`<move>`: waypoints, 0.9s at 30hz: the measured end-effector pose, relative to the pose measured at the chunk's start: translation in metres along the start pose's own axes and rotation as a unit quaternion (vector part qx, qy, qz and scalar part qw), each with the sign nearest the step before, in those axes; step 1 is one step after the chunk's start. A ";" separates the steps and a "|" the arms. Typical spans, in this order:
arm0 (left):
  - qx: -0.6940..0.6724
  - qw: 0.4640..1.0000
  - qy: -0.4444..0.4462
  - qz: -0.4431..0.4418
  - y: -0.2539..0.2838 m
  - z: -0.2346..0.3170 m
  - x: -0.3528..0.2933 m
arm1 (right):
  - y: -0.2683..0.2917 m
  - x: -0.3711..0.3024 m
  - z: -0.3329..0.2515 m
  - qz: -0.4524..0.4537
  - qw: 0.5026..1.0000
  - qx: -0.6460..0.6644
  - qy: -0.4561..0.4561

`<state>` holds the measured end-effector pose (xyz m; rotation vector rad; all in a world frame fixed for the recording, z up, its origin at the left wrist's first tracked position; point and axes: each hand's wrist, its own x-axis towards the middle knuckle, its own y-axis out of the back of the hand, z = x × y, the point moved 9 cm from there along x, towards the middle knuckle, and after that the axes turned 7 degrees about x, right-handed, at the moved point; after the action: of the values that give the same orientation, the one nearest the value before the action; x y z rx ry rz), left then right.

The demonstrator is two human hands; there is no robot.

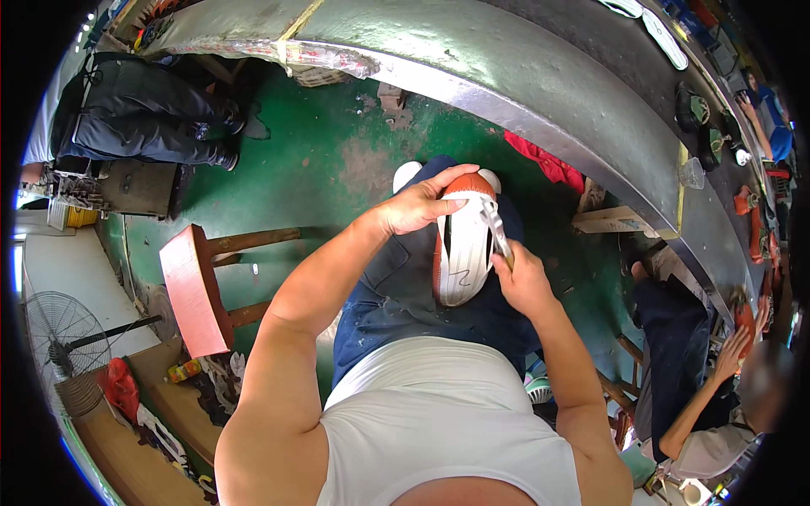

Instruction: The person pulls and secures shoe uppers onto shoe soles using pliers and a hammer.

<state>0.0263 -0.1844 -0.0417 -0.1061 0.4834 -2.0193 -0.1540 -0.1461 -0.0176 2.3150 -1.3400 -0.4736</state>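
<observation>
An orange-brown shoe upper with a white underside lies sole side up across my lap, over dark blue trousers. A dark handwritten mark shows on the white underside. Wrapped round the toe end, my left hand grips the shoe with its thumb on the white edge. My right hand is closed on the handle of metal pliers, whose head touches the white edge on the shoe's right side near the toe. Whether the jaws bite the edge is too small to tell.
A long metal-topped bench curves ahead and to the right, with dark shoes on it. Red cloth lies beneath its edge. A wooden stool and fan stand left. Other people sit at both sides.
</observation>
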 end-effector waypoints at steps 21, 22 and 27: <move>0.389 0.904 0.068 0.162 -0.034 -0.051 -0.005 | 0.045 -0.014 0.035 0.132 0.984 0.063 -0.106; 0.388 0.899 0.103 0.176 -0.032 -0.063 -0.014 | 0.037 -0.014 0.042 0.130 0.983 0.065 -0.112; 0.158 0.984 0.084 0.022 -0.032 -0.073 -0.012 | 0.018 -0.012 0.082 0.071 0.979 0.052 -0.184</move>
<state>-0.0141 -0.1397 -0.0946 0.2684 0.2619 -2.0448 -0.2125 -0.1589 -0.0773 2.2666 -1.7245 -0.8351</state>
